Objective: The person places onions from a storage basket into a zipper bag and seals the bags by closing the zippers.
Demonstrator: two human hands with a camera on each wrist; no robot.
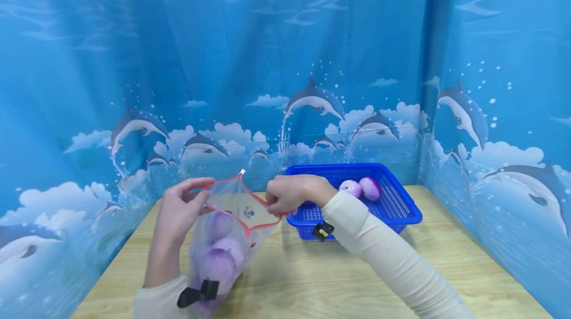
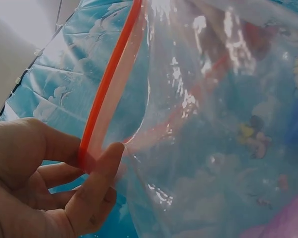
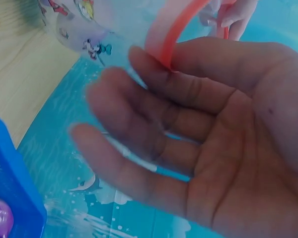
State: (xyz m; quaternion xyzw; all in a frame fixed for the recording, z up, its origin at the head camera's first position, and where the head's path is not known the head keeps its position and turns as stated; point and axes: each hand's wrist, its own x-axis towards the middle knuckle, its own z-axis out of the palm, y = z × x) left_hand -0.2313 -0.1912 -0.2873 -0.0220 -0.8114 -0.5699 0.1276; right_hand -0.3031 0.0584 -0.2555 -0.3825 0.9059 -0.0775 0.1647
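Observation:
A clear zip bag (image 1: pixel 260 239) with a red zip edge (image 2: pixel 109 74) and small cartoon prints hangs between both hands, its mouth spread wide. Several purple balls (image 1: pixel 221 262) show through the plastic in its lower part. On the left side of the mouth, my left hand (image 1: pixel 178 212) pinches the red edge between thumb and fingertips. My right hand (image 1: pixel 292 192) pinches the opposite side of the mouth, just left of the blue basket (image 1: pixel 403 217). In the right wrist view that hand (image 3: pixel 203 124) has the red edge between thumb and index finger, its other fingers loosely bent.
The blue plastic basket stands on the wooden table (image 1: pixel 321 279) at the back right. Inside it lie pink-and-white balls (image 1: pixel 350 188), partly behind the right wrist. A blue curtain (image 1: pixel 245 51) printed with dolphins surrounds the table at the back and sides.

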